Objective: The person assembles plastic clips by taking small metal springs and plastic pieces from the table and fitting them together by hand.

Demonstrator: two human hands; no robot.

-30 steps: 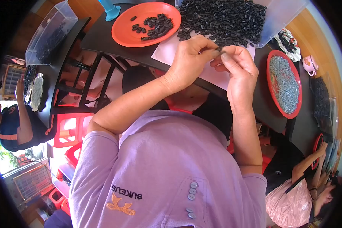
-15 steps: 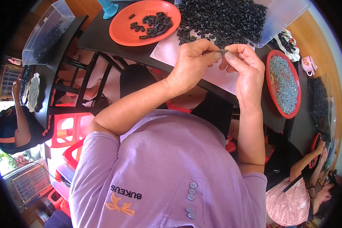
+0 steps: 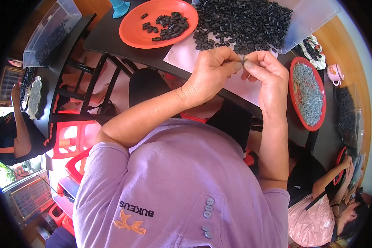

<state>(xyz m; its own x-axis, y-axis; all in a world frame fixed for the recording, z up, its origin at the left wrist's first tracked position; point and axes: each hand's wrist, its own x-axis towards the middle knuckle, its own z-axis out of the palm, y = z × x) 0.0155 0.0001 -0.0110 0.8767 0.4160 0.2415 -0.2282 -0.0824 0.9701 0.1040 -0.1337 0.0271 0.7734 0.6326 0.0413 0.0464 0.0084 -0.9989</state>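
Above the table's near edge, my left hand and my right hand meet at the fingertips. Each pinches thumb against forefinger on a small dark part, mostly hidden by the fingers. Just beyond them lies a big heap of small black plastic pieces, spilling onto a white sheet. An orange-red plate at the far left bears several similar black pieces. On the right, a red plate is filled with small silvery screws.
A clear plastic bin lies behind the heap. A blue stand, a pink cup and a white dish are around the table. Co-workers sit at the left and lower right. Red stools stand at left.
My fingertips have come slightly closer together around the small part, and the left hand is a little lower. The surroundings shift slightly with the view.
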